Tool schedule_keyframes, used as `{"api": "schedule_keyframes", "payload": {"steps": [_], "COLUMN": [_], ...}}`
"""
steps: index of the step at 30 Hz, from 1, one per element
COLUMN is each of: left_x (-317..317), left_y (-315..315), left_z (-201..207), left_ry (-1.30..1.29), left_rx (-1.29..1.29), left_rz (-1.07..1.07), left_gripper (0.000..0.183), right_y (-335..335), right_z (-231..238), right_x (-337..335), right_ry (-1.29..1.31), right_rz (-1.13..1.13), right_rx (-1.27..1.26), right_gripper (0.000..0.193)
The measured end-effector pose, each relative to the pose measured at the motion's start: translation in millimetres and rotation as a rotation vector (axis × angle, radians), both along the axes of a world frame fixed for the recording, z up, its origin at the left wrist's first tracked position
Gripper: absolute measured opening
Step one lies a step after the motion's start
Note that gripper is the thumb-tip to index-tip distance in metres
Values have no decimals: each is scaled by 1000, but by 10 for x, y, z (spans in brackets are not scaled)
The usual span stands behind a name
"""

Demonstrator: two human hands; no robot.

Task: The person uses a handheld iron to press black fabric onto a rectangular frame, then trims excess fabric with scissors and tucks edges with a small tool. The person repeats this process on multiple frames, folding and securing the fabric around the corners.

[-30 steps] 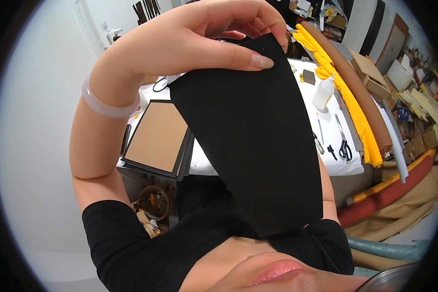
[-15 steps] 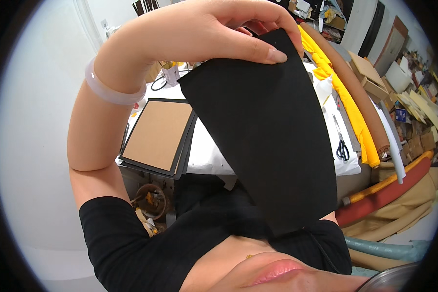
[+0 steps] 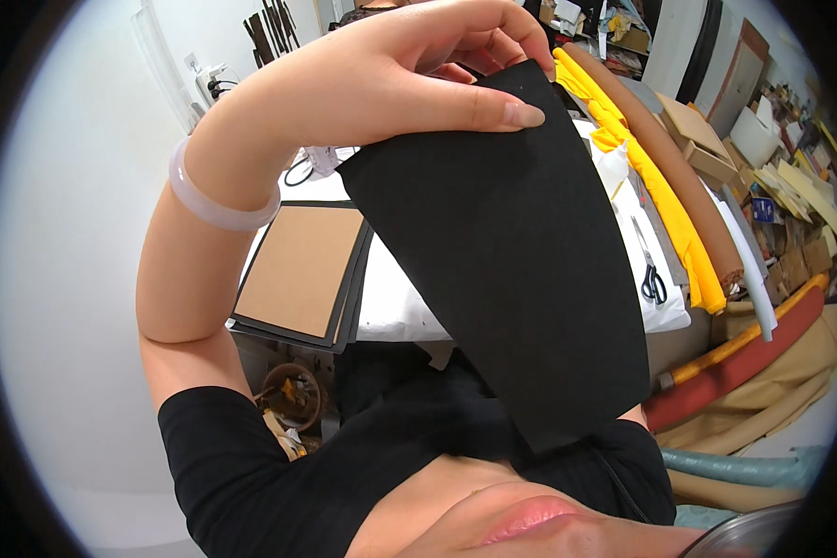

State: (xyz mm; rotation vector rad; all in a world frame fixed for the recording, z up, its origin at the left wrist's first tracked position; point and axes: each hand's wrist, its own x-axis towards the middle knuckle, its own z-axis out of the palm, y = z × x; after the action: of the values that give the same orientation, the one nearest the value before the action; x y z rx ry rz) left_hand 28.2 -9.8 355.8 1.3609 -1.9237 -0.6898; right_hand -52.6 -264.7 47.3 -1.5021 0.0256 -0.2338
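A flat black sheet (image 3: 511, 251), smooth like card or thin leather, is raised up close and fills the middle of the view. My left hand (image 3: 456, 74) pinches its far edge, thumb on the near face and fingers behind. A pale bangle (image 3: 216, 206) circles my left wrist. My right hand cannot be seen; only a sliver of that arm shows past the sheet's lower right corner. Behind the sheet, on the white table (image 3: 395, 302), lies a stack of black-edged boards, with a tan board (image 3: 299, 270) on top.
Black-handled scissors (image 3: 653, 270) and a white bottle (image 3: 614, 166) rest on the table's right side. Beyond them run a yellow cloth (image 3: 656, 195) and a brown roll (image 3: 656, 149). A bin (image 3: 293, 395) stands below the table at left. Boxes and material rolls crowd the right.
The view has shifted slightly, so the table and stack sit a little lower. My left hand keeps its pinch on the black sheet, which has barely moved.
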Motion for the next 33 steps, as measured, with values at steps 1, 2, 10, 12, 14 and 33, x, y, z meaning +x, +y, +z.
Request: {"api": "schedule_keyframes", "payload": {"steps": [1, 2, 10, 12, 14, 33], "left_x": [-4, -18, 4, 111, 168, 444], "left_y": [-7, 4, 22, -2, -27, 175], "left_z": [-10, -7, -4, 60, -6, -224], "left_ry": [20, 38, 72, 92, 5, 291], "left_rx": [6, 12, 42, 86, 5, -522], "left_rz": [0, 5, -3, -96, -73, 349], "left_gripper": [38, 38, 39, 42, 40, 47], "right_y": [-12, -8, -18, -24, -27, -204], "right_z": [-4, 3, 18, 22, 17, 139], "right_x": [-4, -5, -17, -19, -20, -21], "right_ry": [1, -1, 2, 1, 1, -29], "right_rz": [-5, -3, -6, -6, -7, -136], "right_rx": [1, 0, 6, 9, 12, 40], "right_gripper": [44, 44, 43, 43, 43, 43]}}
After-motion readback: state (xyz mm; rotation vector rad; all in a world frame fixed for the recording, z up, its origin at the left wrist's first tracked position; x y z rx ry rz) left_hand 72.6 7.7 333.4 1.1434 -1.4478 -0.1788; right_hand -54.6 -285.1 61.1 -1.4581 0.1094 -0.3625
